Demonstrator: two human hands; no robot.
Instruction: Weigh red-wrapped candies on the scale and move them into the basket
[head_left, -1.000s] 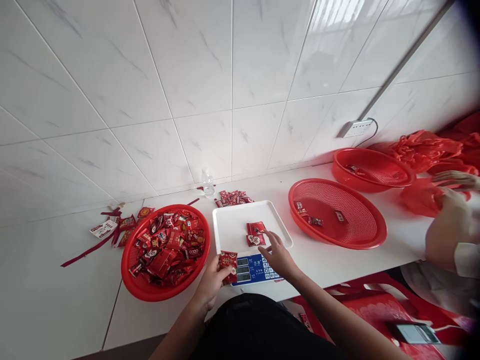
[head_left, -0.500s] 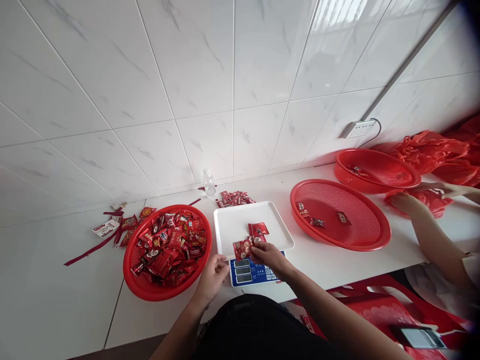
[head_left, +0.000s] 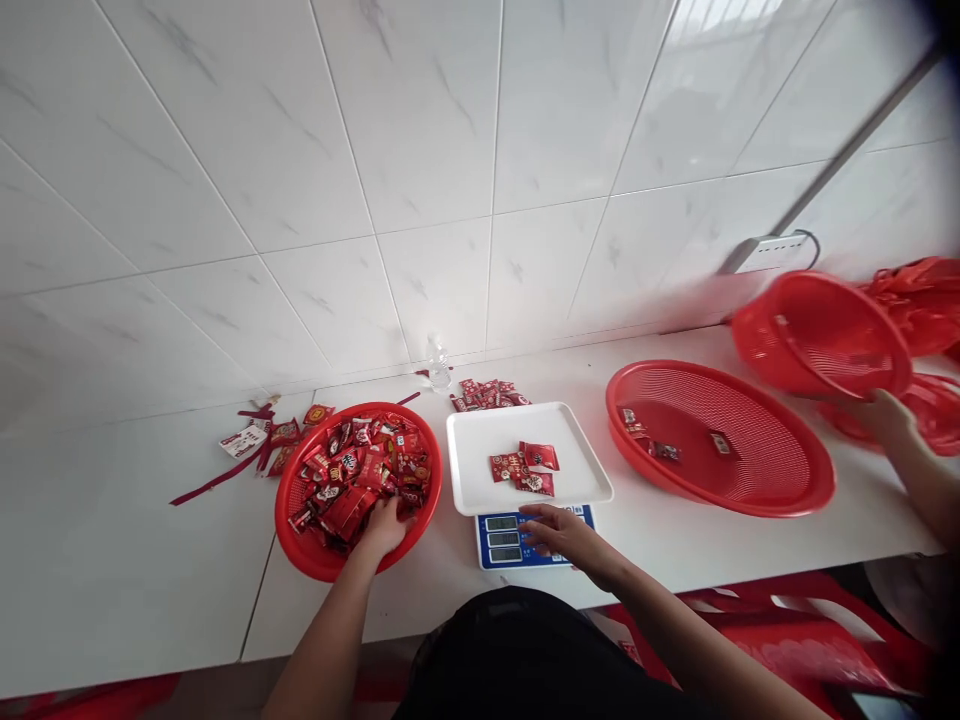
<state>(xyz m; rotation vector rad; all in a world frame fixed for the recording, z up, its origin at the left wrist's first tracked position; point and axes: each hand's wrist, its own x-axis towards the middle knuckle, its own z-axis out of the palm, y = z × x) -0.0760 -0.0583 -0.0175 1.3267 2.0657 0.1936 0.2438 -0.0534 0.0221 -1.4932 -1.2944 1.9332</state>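
Observation:
A white scale tray (head_left: 480, 480) on a blue digital scale (head_left: 504, 540) holds three red candy packets (head_left: 525, 468). My right hand (head_left: 564, 535) rests over the scale's keypad, fingers apart, holding nothing. To the left, a red basket (head_left: 300, 545) is full of red wrapped candies (head_left: 356, 470). My left hand (head_left: 384, 525) reaches into its near right side, fingers down among the candies; whether it grips one is hidden.
A large red basket (head_left: 780, 495) right of the scale holds a few candies. Another person's hand (head_left: 885, 415) tilts a second red basket (head_left: 821, 335) at far right. Loose candies (head_left: 487, 392), a small bottle (head_left: 439, 365) and red ribbon scraps (head_left: 247, 450) lie near the tiled wall.
My right hand set a packet on the tray and drew back to the scale keypad. My left hand moved from the scale into the candy basket. The other person lifted the far basket.

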